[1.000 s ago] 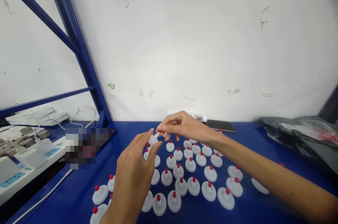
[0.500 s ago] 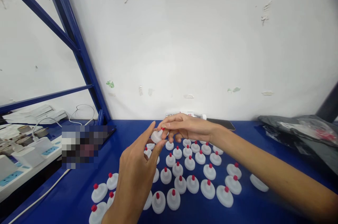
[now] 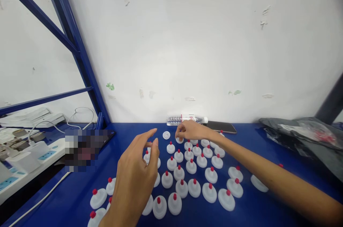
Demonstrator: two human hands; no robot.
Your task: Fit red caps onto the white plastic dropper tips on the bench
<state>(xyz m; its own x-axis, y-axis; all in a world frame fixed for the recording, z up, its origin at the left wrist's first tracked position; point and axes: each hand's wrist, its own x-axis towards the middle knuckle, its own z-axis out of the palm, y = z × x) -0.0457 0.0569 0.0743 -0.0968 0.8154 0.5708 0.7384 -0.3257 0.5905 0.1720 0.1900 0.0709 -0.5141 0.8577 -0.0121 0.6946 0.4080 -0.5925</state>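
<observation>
Several white plastic caps with red tips stand in rows on the blue tabletop. My left hand hovers over the left end of the rows with its fingers loosely apart and nothing in them. My right hand reaches to the far row, fingertips pinched down on a white cap that touches the table. A flat white disc without a red tip lies just left of that hand.
A clear water bottle and a dark phone lie against the white wall. Grey plastic bags sit at the right. White power strips and cables lie left of the blue frame post.
Both hands held one cap together in the air. Now they have parted: the right hand moved forward and down to the far row, and the left hand is free.
</observation>
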